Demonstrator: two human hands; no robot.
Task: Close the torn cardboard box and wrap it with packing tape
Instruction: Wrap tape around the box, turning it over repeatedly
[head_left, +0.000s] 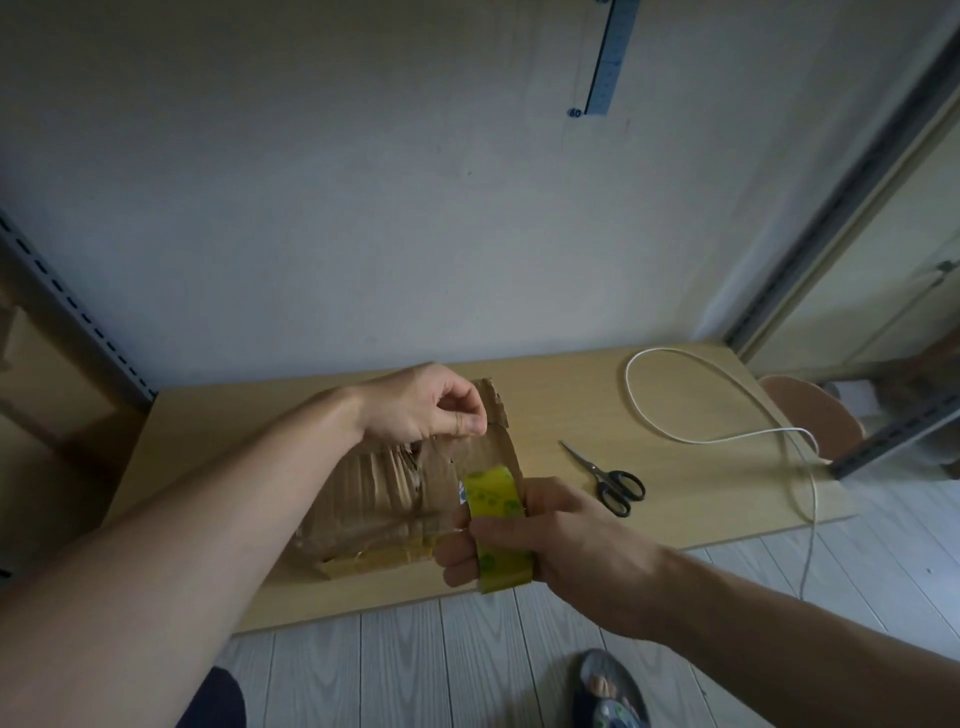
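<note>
Cardboard box (363, 499), ragged flap (493, 447) in left hand (421, 402) pinch, yellow tape roll (493, 499) in right hand (561, 540) grip

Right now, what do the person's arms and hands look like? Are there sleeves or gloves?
No gloves on the left hand or the right hand. The left arm and the right arm are bare as far as the picture shows: no sleeves, watch or bracelet. Whether a finger has a ring is too small to tell.

Under your left fingers (467, 415) the cardboard box (384, 499) is rough, torn, matt; between your right fingers (462, 551) glossy plastic tape (496, 525).
</note>
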